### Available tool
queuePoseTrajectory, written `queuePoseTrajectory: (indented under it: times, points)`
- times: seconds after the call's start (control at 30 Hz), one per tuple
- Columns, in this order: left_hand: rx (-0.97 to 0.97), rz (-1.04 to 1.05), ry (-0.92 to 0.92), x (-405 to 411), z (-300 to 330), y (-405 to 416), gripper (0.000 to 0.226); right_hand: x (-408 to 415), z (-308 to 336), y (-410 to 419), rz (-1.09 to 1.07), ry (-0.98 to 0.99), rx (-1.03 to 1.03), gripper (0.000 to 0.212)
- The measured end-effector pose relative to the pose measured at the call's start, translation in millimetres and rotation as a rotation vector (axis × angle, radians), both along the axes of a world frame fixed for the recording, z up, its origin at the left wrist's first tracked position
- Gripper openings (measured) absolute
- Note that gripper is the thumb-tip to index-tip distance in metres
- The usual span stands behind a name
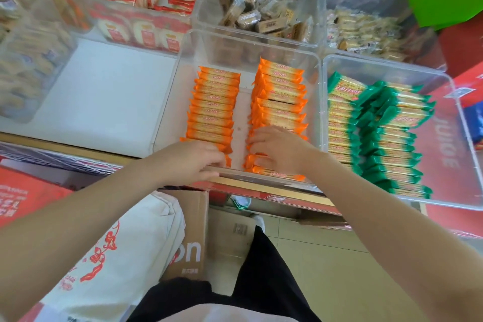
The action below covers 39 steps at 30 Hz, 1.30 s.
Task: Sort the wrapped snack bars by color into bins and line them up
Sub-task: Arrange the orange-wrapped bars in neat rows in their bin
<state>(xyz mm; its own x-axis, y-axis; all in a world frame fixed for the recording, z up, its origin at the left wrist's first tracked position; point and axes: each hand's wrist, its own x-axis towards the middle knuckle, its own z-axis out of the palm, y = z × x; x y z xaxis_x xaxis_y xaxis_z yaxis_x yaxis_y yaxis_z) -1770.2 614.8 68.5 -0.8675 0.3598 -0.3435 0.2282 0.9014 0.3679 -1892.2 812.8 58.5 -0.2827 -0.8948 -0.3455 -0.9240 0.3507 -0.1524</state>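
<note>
My left hand (194,162) is at the near end of the left row of orange bars (213,110), fingers curled down over the bin's front wall; whether it pinches a bar I cannot tell. My right hand (277,149) lies on the near end of the right row of orange bars (281,94), fingers bent over the packs, seemingly pressing them rather than lifting one. Both rows sit in the clear middle bin (317,78) on the bench; the green bars (386,136) stand in two rows in the bin just to the right. I judge the orange lining-up step is in hand. Next I would square the loose near packs at the right row's front.
</note>
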Motion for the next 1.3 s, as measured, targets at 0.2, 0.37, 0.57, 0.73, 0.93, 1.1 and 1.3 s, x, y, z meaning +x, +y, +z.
queuePoseTrajectory:
  times: [0.2,0.37,0.57,0.73,0.93,1.1,1.3]
  points:
    - [0.233,0.339,-0.090,-24,4,18,0.067,-4,14,45,-0.531,-0.053,-0.458,0.034]
    - [0.555,0.701,-0.220,-85,-11,39,0.113,-31,29,48,-0.372,0.003,-0.141,0.058]
    - [0.880,0.948,-0.378,-120,-22,62,0.093,-75,19,21,-0.171,0.185,0.081,0.088]
    - [0.817,0.966,-0.366,-128,-28,67,0.083,-101,17,23,-0.062,0.246,0.096,0.083]
    - [0.720,0.933,-0.346,-127,-18,71,0.084,-98,15,15,-0.102,0.279,0.077,0.075]
    - [0.279,0.719,0.103,-102,9,89,0.071,-87,26,49,-0.141,0.059,-0.203,0.046]
    - [0.245,0.280,0.171,-18,25,112,0.031,-31,21,129,-0.264,-0.029,-0.435,0.029]
